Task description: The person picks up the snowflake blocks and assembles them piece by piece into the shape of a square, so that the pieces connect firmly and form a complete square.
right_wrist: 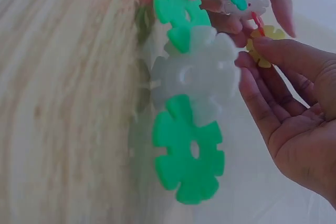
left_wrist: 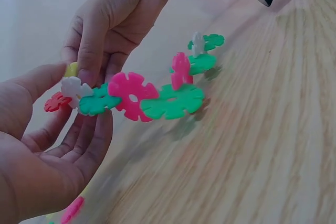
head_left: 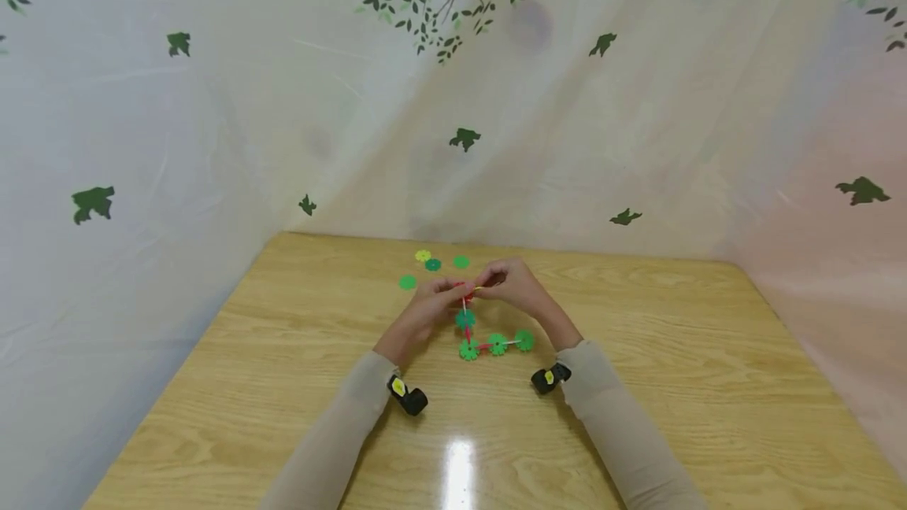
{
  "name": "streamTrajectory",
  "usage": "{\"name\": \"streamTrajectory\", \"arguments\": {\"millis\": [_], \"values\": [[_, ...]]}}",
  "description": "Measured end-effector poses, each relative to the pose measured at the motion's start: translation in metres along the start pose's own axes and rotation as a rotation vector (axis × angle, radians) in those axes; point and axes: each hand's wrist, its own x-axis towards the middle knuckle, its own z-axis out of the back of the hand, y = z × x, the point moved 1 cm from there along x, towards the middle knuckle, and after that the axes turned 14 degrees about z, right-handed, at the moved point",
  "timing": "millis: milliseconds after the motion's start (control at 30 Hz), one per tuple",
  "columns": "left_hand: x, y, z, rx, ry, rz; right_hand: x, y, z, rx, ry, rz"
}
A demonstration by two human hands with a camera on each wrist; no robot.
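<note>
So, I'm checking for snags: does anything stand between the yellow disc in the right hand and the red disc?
Nothing visible does: in the right wrist view, the yellow disc pinched by the right hand appears to meet the red disc directly. Whether they are slotted together, I can't tell.

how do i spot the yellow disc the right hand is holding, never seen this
Over the wooden table, a chain of notched discs leads to the left hand and right hand. At that end, the right hand pinches the yellow disc, beside a red disc. It is the only yellow disc visible in the chain.
</note>
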Motion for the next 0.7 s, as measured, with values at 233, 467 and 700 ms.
{"name": "streamTrajectory", "arguments": {"millis": [233,467,700], "values": [[0.001,-0.002,0.010,0.027,0.007,0.002,0.010,0.010,0.012,-0.010,0.148,-0.035],[0.003,-0.002,0.017,0.039,0.016,-0.006,0.045,0.007,0.030,-0.013,0.176,-0.119],[0.002,-0.002,0.018,0.062,0.030,-0.003,0.070,-0.017,0.027,-0.034,0.195,-0.197]]}}
